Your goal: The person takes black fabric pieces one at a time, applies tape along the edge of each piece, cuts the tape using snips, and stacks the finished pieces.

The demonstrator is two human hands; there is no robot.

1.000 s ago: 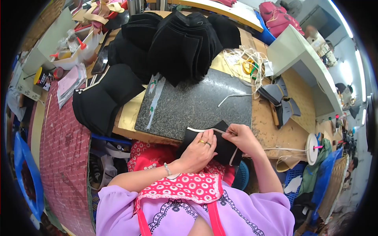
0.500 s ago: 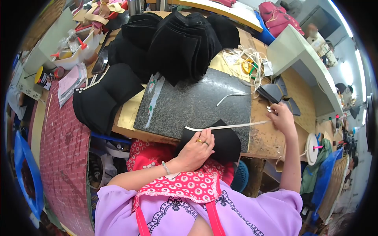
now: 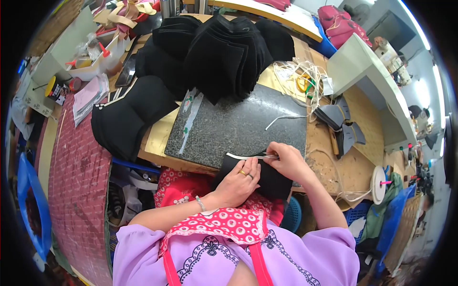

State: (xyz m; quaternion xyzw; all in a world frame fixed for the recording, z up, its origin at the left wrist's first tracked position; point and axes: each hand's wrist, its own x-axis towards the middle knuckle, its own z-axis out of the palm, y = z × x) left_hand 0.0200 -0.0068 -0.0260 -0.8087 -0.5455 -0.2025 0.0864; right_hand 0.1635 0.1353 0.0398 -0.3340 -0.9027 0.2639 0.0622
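Note:
My left hand (image 3: 238, 181) lies flat, fingers stretched out, on a black fabric piece (image 3: 276, 182) at the front edge of the dark stone slab (image 3: 229, 126). A narrow white strip (image 3: 237, 156) runs along the piece's upper edge, by my left fingertips. My right hand (image 3: 289, 163) is closed in a pinch on the strip, just right of the left fingers. Something small and greyish shows at its fingertips; I cannot make out what it is. A loose white cord end (image 3: 284, 117) rests on the slab above the hands.
Stacks of black pieces (image 3: 224, 57) stand at the back, with more black pieces (image 3: 126, 117) at left. Tangled white cord (image 3: 298, 81) lies behind the slab. Grey pieces (image 3: 341, 117) lie right, near a white shelf (image 3: 365, 66). A white spool (image 3: 378, 185) hangs at the right edge.
My right hand has moved left from the far end of the strip to beside my left hand. The strip no longer stretches out to the right. My left hand stays in place.

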